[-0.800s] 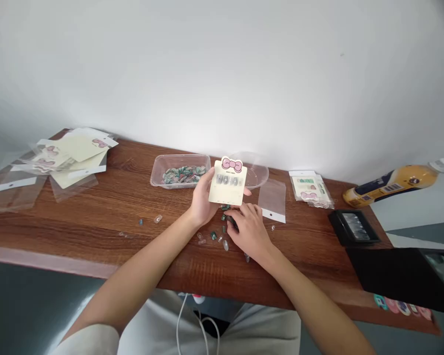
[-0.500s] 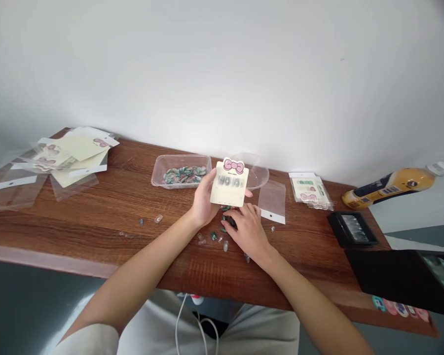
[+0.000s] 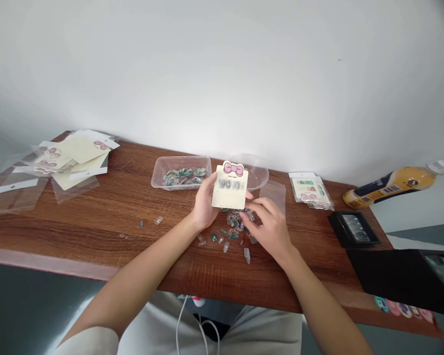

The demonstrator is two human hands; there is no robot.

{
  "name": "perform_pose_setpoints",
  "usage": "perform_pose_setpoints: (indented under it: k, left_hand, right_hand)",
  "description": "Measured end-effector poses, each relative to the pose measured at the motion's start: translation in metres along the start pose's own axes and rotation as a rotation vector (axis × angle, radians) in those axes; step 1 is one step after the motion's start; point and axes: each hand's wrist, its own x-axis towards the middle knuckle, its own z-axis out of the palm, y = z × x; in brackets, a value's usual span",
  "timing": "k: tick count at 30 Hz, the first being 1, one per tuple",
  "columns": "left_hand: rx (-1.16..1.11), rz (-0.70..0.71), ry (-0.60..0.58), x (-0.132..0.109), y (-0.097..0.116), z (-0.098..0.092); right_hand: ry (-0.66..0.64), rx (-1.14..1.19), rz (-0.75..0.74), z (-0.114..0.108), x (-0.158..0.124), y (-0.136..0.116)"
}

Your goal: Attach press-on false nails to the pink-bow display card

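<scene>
My left hand [image 3: 204, 202] is closed on a cream display card [image 3: 227, 198] with a pink bow at its top. A row of several grey press-on nails [image 3: 228, 184] sits across the card's middle. My right hand [image 3: 269, 224] is just off the card's lower right corner, its thumb and index finger apart, with nothing visible between them. Whether a fingertip touches the card I cannot tell. Below the card and beside my right hand lies a loose pile of green, pink and clear press-on nails [image 3: 234, 228], partly hidden.
Behind my left hand stands a clear tub [image 3: 156, 173] of nails, with a clear lid [image 3: 261, 173] to its right. Cards and sleeves [image 3: 77, 150] lie far left. Packed cards [image 3: 307, 190], a drink bottle [image 3: 395, 186] and a black case [image 3: 340, 231] are on the right.
My right hand has lifted from the nail pile and moved right, up to the card's lower corner, uncovering more of the pile. The card has dipped slightly in my left hand.
</scene>
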Motion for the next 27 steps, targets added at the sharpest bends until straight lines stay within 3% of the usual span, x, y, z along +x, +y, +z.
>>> perform_pose_setpoints:
  k: [4, 7, 13, 27]
  left_hand:
    - [0.018, -0.004, -0.006, -0.001, -0.006, 0.002]
    - [-0.003, -0.01, 0.013, -0.002, -0.015, 0.003]
    - [-0.011, -0.041, 0.062, -0.008, -0.036, 0.008]
    - [0.079, -0.04, -0.008, -0.014, -0.044, 0.011]
  right_hand:
    - [0.213, 0.022, 0.06, -0.018, 0.004, 0.007]
    - [0.3, 0.081, 0.051, -0.025, 0.005, 0.002]
    - [0.219, 0.217, -0.094, -0.021, 0.001, -0.016]
    - [0.186, 0.163, -0.057, -0.009, -0.006, -0.019]
